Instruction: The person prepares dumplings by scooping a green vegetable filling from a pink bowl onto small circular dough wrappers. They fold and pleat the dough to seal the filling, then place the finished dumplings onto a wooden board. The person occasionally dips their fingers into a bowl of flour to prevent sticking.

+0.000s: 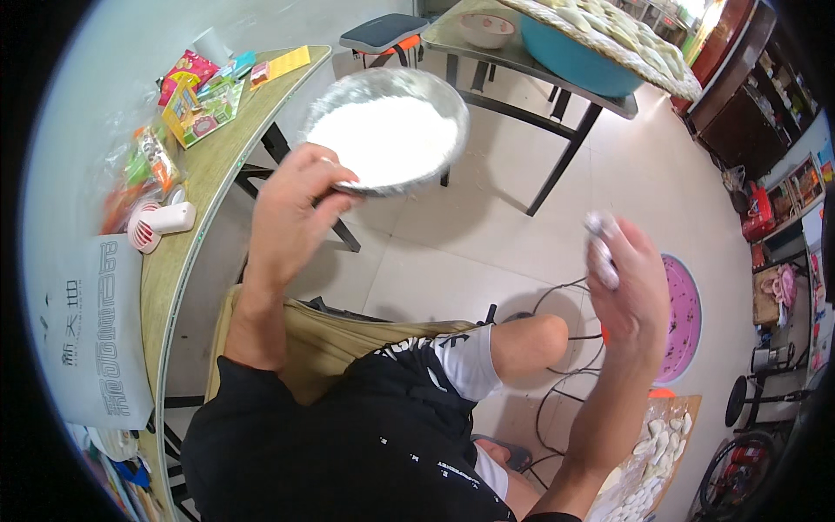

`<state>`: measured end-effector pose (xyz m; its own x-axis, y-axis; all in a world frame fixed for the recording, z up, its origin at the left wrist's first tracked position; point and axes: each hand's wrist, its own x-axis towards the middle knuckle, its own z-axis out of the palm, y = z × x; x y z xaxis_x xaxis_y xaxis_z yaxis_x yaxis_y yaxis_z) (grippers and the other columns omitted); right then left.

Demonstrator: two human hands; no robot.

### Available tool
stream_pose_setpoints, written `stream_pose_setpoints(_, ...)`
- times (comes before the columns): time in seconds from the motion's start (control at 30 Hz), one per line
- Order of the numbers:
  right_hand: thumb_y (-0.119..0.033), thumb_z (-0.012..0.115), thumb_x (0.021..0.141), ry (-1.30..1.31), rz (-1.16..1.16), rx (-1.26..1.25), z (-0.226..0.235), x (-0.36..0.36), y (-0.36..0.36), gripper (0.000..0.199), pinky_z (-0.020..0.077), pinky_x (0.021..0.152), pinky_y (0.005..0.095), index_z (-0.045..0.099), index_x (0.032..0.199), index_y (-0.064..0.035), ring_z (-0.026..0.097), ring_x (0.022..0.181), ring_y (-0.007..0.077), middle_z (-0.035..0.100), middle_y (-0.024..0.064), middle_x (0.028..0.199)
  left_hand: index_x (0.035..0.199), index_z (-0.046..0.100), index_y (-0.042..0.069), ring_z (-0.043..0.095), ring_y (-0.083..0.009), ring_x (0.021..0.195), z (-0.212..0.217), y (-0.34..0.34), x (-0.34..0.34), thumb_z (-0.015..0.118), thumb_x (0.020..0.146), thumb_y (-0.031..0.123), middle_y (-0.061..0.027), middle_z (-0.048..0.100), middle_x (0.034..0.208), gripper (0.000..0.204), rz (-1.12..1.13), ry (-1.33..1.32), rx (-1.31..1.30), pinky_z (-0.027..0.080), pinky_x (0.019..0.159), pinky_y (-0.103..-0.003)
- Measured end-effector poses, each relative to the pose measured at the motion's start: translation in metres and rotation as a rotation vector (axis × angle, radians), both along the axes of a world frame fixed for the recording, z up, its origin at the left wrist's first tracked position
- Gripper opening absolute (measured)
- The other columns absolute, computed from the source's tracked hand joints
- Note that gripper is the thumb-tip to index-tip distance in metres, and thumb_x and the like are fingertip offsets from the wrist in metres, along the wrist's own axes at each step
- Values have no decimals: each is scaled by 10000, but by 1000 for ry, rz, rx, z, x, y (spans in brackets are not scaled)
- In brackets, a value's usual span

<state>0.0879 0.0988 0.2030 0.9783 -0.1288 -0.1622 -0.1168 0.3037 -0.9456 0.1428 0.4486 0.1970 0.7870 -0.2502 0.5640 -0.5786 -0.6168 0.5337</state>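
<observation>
My left hand (300, 196) grips the near rim of a round metal bowl (461, 117), thumb and fingers closed on its edge. White flour (387, 139) fills much of the bowl, which is held up above the floor. Out to the right, apart from the bowl, is my right hand (628, 270). Its fingers are curled together and coated with white flour; whether anything lies inside them is hidden. Below my right forearm, a wooden board (687, 407) carries many small pale dough pieces (657, 457) that look like dumplings.
At left, a curved table (204, 187) bears snack packets, a small white fan (161, 222) and a grey bag (96, 335). Another table (557, 96) holds a blue basin (565, 61) under a tray of dumplings (617, 35). A pink basin (684, 317) and black cables (544, 409) are at right.
</observation>
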Motion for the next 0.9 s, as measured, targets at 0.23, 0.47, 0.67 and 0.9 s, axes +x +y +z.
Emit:
stream_pose_setpoints(0.23, -171, 616, 964, -288, 342, -636, 48, 100, 127, 250, 380, 521, 272, 689, 869, 49, 457, 565, 85, 582, 17, 655, 970, 698, 80, 663, -246, 835, 8, 5, -4, 786, 750, 65, -67, 625, 984, 237, -101, 77, 92, 528, 719, -344)
stream_pose_setpoints(0.47, -111, 586, 996, -104, 427, -251, 48, 142, 173, 148, 324, 504, 193, 670, 1005, 11, 434, 580, 33, 572, -25, 759, 943, 689, 59, 633, -229, 836, 12, 33, 4, 796, 720, 51, -68, 608, 947, 247, 19, 35, 160, 497, 718, -329)
stream_pose_setpoints(0.67, -121, 578, 1012, -75, 490, 154, 58, 165, 199, 161, 301, 484, 174, 597, 1069, 28, 428, 588, 31, 558, -5, 788, 982, 683, 59, 652, -276, 807, 30, 55, 10, 769, 778, 79, -73, 623, 986, 223, 239, 8, 76, 513, 702, -372)
stream_pose_setpoints(0.9, -110, 616, 992, -28, 477, 300, 56, 168, 189, 150, 278, 469, 180, 594, 1090, 1, 413, 599, 34, 551, -1, 782, 1000, 658, 5, 619, -263, 789, 44, 80, 21, 744, 793, 35, -98, 602, 949, 226, 510, -67, -14, 489, 718, -359)
